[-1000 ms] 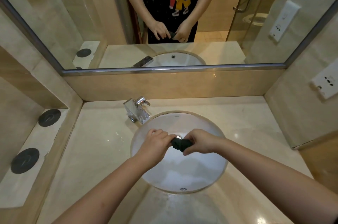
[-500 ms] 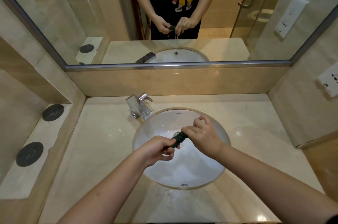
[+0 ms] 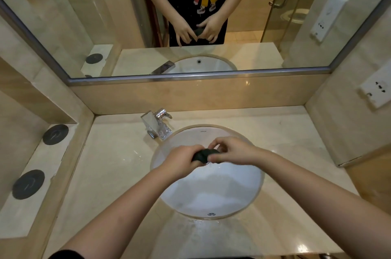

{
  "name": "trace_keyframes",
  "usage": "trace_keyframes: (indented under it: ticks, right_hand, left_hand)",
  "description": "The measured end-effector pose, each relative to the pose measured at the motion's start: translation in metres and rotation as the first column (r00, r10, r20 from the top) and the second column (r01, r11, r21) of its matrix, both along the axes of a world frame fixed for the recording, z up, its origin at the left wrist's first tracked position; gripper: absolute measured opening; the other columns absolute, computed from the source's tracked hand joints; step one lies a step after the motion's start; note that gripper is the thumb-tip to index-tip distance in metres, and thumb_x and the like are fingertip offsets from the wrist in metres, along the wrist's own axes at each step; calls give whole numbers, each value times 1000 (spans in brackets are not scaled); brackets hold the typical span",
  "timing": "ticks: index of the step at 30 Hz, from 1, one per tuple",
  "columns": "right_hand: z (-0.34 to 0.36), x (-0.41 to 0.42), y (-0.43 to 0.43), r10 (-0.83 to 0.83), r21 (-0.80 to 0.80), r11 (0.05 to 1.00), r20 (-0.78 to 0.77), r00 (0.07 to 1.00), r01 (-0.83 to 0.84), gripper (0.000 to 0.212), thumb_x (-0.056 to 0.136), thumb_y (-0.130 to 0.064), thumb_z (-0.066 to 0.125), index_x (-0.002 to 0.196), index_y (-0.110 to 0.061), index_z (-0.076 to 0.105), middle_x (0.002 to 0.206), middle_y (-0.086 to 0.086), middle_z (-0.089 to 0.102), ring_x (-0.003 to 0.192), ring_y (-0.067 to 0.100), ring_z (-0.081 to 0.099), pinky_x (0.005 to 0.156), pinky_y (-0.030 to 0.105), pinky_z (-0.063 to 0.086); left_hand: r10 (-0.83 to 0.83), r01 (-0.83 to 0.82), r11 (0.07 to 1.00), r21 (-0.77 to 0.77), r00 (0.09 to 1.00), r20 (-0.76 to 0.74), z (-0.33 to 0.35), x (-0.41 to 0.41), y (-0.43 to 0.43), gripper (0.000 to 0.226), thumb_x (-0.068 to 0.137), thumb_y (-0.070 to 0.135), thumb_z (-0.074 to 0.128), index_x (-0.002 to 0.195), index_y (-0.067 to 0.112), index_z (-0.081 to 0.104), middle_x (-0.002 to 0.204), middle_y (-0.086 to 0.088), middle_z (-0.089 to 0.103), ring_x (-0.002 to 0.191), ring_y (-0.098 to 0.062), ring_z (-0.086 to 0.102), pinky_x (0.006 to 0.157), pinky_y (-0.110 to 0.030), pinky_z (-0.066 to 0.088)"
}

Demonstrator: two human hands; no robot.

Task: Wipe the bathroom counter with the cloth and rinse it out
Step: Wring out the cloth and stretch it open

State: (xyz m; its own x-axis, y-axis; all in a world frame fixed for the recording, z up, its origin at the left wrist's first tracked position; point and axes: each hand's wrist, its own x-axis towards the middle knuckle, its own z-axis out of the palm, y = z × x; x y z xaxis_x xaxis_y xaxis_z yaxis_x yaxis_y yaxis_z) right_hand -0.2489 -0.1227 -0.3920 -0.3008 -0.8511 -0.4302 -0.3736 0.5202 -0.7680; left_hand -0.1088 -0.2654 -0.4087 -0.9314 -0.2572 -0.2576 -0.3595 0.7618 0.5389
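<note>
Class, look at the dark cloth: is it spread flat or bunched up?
Bunched up. The cloth is a tight dark wad gripped between the left hand and right hand above the sink.

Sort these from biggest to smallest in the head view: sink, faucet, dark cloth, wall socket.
1. sink: easily largest.
2. faucet and wall socket: about alike, and the socket is cut off at the edge, so no ranking between them.
3. dark cloth: smallest, bunched between the left hand and right hand.

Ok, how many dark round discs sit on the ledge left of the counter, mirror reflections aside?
2. One disc lies at the far end of the ledge; the other disc lies nearer the camera. More could lie out of frame.
</note>
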Motion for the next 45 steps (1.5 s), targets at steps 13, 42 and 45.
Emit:
trace_keyframes:
  ticks: [13,42,45]
  right_hand:
    - [-8,3,2,410,304,897,-299,862,-322,11,93,-34,56,93,-24,58,83,-3,64,85,17,55,85,33,36]
    - [-12,9,15,165,134,978,-37,986,-158,22,86,-33,67,79,-28,47,71,-10,63,61,-1,57,57,11,36]
    - [0,5,14,112,132,978,325,939,-162,16,95,-33,55,95,-17,56,92,3,73,80,11,64,73,13,43]
  left_hand:
    - [-405,476,700,-533,879,252,5,-9,12,24,98,34,45,108,12,50,95,-9,62,96,-30,51,79,-38,28]
    - [-363,199,728,-656,924,-123,-32,4,10,34,83,38,39,92,20,66,66,4,59,65,-22,59,73,-39,48]
    - [-470,221,692,-688,861,-196,-20,3,0,27,86,31,44,97,20,66,72,3,59,70,-22,57,84,-42,49]
